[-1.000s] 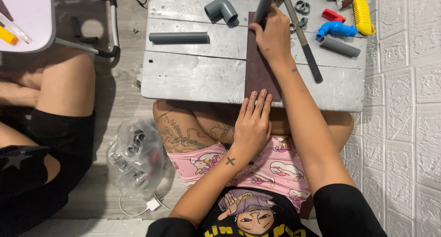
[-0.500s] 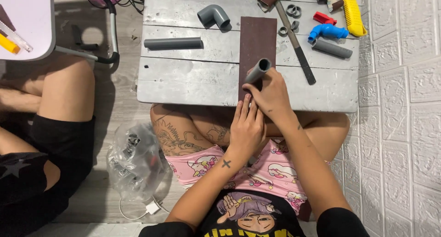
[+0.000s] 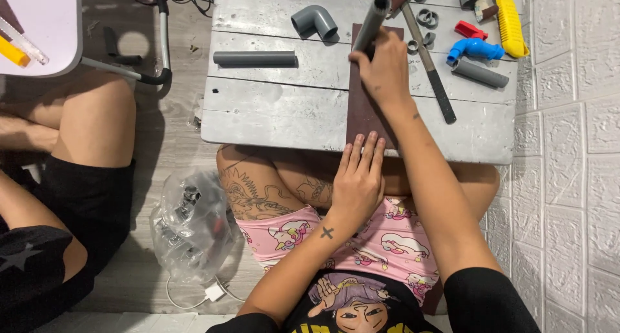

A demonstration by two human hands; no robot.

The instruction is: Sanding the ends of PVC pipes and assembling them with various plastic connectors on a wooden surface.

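My right hand (image 3: 387, 71) grips a short grey pipe (image 3: 370, 24) and holds its lower end against a dark brown sandpaper sheet (image 3: 363, 107) that lies on the small grey wooden table (image 3: 278, 117). The pipe tilts up and away from me. My left hand (image 3: 358, 178) lies flat at the table's near edge, its fingertips pressing the near end of the sheet. My crossed legs are under the table.
On the table lie a straight grey pipe (image 3: 254, 58), a grey elbow fitting (image 3: 315, 20), a long metal file (image 3: 429, 65), several rings (image 3: 425, 17), a blue fitting (image 3: 475, 48), a red piece (image 3: 469, 30) and a yellow tool (image 3: 508, 13). A plastic bag (image 3: 190, 223) lies left. Another person's legs (image 3: 71, 133) are at far left. White wall at right.
My right hand has pushed the pipe along the sandpaper from the near edge back to the far end. My left hand stays on the sheet's near end.
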